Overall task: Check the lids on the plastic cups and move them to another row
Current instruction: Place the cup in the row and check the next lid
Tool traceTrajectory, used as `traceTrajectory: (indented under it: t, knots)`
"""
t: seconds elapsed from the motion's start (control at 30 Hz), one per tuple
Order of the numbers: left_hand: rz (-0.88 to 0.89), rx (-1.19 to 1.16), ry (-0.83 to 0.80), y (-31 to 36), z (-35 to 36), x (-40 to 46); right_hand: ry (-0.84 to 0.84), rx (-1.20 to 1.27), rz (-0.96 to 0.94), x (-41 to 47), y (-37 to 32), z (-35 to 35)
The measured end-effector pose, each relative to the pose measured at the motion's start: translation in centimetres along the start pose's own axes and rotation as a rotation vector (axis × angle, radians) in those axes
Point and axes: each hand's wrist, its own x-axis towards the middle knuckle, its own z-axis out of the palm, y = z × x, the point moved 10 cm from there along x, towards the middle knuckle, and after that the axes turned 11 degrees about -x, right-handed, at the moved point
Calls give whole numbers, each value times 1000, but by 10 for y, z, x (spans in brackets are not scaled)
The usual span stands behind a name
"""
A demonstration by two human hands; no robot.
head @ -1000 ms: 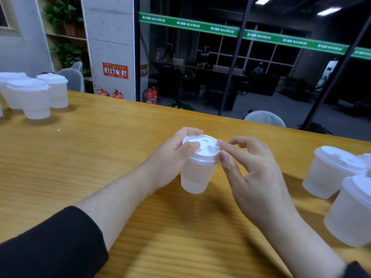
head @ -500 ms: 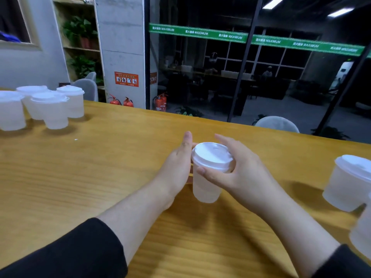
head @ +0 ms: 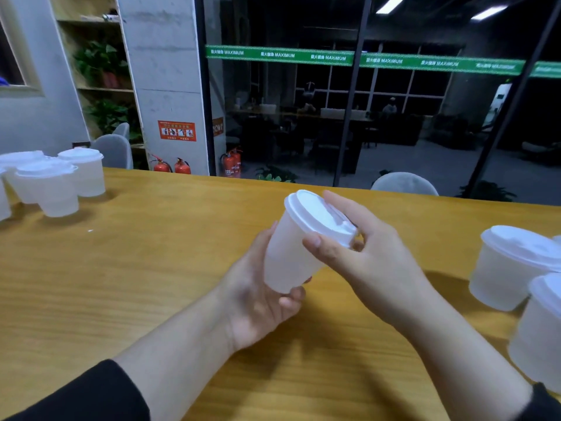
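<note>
Two hands on one cup [head: 291, 253], tilted, off the table [head: 151, 268] at centre; left hand [head: 261, 302] cradles its base, right hand [head: 361, 253] pinches the lid [head: 318, 217] rim; mid-check; next, prob. carry to far-left cups [head: 51, 180], w/ lid seated.

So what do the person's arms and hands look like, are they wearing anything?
Both hands are bare, with no gloves, and I see no rings or watch. The left hand comes out of a black sleeve pushed up the forearm. The right hand has a black sleeve too, only its edge showing at the bottom right corner. The forearms are bare in between.
</note>
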Motion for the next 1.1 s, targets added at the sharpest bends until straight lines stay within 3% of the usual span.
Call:
traceTrajectory:
  t: [0.2, 0.33, 0.47, 0.63, 0.7, 0.83, 0.93, 1.0, 1.1]
  knots:
    - [-96, 172, -29, -13, 10, -14, -114, -132, -150, -8, -22, 1]
    - [133, 27, 175, -2, 2, -11, 33, -45, -59, -2, -16, -3]
    - [332, 77, 229, 19, -3, -12, 154, 19, 52, -2, -8, -3]
    - [-68, 211, 129, -9, 0, -14, -62, -107, -70, -8, -18, 1]
    - [-88, 186, 120, -13, 2, -16, -103, -148, -138, -12, -22, 6]
    - [211, 168, 160, 8, 2, -12, 150, -95, -31, -8, -11, -5]
    - [385, 266, 172, 25, 1, -14, 186, 56, 125, -5, 5, -6]
    - [320, 242, 174, 23, 0, -14, 101, 52, 105, -5, 3, -4]
    - [42, 177, 137, 3, -1, -12, -38, -3, 3, -8, -7, 0]
